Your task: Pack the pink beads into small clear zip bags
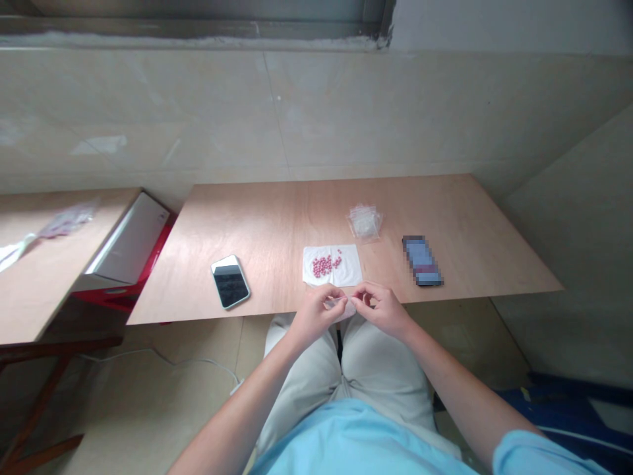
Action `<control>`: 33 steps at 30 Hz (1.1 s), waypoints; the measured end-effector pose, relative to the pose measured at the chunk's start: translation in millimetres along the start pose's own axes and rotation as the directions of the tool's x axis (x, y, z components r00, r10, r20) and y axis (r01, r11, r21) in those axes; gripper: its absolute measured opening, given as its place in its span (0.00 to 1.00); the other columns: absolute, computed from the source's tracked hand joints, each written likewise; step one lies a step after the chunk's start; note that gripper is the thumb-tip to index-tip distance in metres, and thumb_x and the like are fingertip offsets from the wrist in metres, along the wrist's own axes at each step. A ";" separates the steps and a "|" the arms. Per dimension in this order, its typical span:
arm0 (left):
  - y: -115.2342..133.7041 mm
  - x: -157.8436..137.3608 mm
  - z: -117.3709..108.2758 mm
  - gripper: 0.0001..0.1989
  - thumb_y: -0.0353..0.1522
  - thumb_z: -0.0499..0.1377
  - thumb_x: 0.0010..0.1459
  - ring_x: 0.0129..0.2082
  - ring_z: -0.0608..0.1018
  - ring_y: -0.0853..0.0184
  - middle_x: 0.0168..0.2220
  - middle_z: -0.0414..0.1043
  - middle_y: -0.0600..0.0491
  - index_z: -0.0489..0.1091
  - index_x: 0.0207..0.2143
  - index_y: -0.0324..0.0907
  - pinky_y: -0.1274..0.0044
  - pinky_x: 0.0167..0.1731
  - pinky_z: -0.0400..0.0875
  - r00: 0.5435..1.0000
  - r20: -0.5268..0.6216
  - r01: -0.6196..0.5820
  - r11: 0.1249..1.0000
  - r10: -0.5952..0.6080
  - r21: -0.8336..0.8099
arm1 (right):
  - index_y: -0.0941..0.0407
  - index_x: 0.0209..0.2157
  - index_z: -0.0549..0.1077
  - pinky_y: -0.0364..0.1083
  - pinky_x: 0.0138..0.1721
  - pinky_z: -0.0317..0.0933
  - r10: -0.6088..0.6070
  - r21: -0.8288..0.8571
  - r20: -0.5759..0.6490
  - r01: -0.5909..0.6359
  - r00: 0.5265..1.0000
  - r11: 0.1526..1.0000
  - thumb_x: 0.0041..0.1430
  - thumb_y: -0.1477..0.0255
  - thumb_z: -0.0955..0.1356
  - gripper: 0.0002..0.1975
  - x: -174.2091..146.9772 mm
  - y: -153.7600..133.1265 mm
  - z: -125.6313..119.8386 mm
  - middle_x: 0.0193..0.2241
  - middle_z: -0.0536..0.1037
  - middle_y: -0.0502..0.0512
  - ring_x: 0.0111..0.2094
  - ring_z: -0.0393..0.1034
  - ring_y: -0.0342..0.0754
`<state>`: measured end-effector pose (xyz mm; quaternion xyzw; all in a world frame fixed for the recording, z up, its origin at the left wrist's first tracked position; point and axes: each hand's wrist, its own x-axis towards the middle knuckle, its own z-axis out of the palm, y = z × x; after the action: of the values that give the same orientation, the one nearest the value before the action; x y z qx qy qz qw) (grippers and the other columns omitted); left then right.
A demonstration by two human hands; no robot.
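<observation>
My left hand [324,309] and my right hand [380,306] meet at the table's front edge, thumbs and fingertips pinched. Between them they grip a small clear plastic bag [347,310], which hangs just below the fingertips. Whether anything is inside the bag I cannot make out. Just beyond my hands lies a white tissue [352,265], spread flat. Several small pink-red beads [322,266] are clustered on its left and middle part. Farther back, a pile of clear plastic bags [364,221] rests on the wood.
On the wooden table [267,218], a phone [231,282] lies to the left and another phone [422,261] to the right. A second table [59,264] at far left carries plastic packets [69,219]. A white box [131,241] stands between the tables. A tiled wall [222,119] rises behind.
</observation>
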<state>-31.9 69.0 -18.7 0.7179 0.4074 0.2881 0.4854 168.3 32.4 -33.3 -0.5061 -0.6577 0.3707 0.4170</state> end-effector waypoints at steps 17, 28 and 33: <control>-0.3 1.2 -3.2 0.08 0.35 0.58 0.65 0.35 0.75 0.67 0.34 0.75 0.52 0.72 0.35 0.41 0.75 0.39 0.67 0.996 -0.012 -0.092 0.994 0.093 0.061 | 0.54 0.33 0.74 0.45 0.32 0.61 0.005 0.007 -0.028 -0.005 1.000 1.000 0.64 0.70 0.68 0.05 1.0 -1.4 -2.7 0.31 0.75 0.52 0.29 0.67 0.45; 0.3 -0.1 -1.8 0.07 0.34 0.58 0.65 0.34 0.74 0.68 0.33 0.74 0.53 0.71 0.35 0.40 0.77 0.36 0.67 0.995 0.000 -0.102 0.992 0.102 0.067 | 0.54 0.34 0.75 0.46 0.34 0.60 -0.105 -0.040 -0.006 0.105 0.994 0.994 0.63 0.74 0.68 0.03 2.3 -1.6 -1.6 0.31 0.75 0.52 0.34 0.69 0.48; 0.6 -1.3 -1.8 0.07 0.35 0.58 0.65 0.35 0.75 0.68 0.34 0.74 0.53 0.71 0.35 0.40 0.79 0.32 0.66 0.995 0.017 -0.097 0.993 0.096 0.060 | 0.54 0.33 0.74 0.46 0.36 0.60 -0.115 -0.039 0.001 0.115 0.993 0.993 0.63 0.74 0.68 0.04 2.2 -2.6 -1.5 0.30 0.75 0.51 0.33 0.67 0.47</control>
<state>-33.8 68.6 -17.4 0.7534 0.3771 0.2936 0.4517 168.5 34.2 -30.0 -0.4755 -0.6926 0.3330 0.4281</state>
